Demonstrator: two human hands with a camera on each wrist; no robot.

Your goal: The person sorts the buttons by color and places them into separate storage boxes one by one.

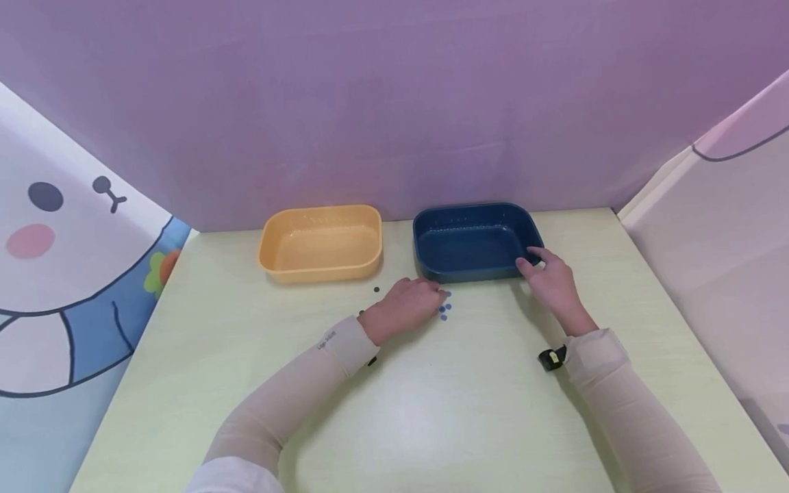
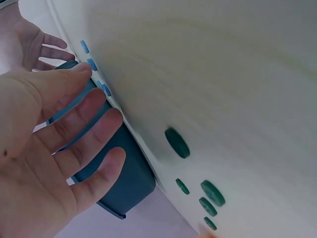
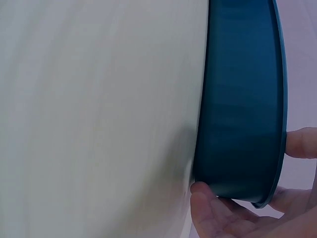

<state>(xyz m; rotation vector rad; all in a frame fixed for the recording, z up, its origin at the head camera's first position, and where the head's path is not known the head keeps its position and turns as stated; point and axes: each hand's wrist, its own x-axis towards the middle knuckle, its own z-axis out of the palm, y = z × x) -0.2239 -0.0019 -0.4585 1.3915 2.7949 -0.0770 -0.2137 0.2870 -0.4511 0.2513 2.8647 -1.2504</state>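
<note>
My left hand [image 1: 408, 305] is over the table just in front of the dark blue tray [image 1: 462, 276]. Close to its fingertips lie several small blue discs [image 1: 448, 307]. In the left wrist view its fingers are loosely bent, the thumb tip reaching toward the blue discs [image 2: 92, 64]; no held thing shows. My right hand [image 1: 550, 286] grips the tray's front right corner. The right wrist view has the thumb against the tray's rim [image 3: 285, 99], with other fingers [image 3: 203, 198] around its end wall.
An orange-yellow tray [image 1: 320, 276] stands left of the blue one, by the purple back wall [image 1: 394, 109]. Several green discs [image 2: 177, 143] lie on the pale table [image 1: 431, 411], partly hidden by the left arm in the head view. Printed panels flank both sides.
</note>
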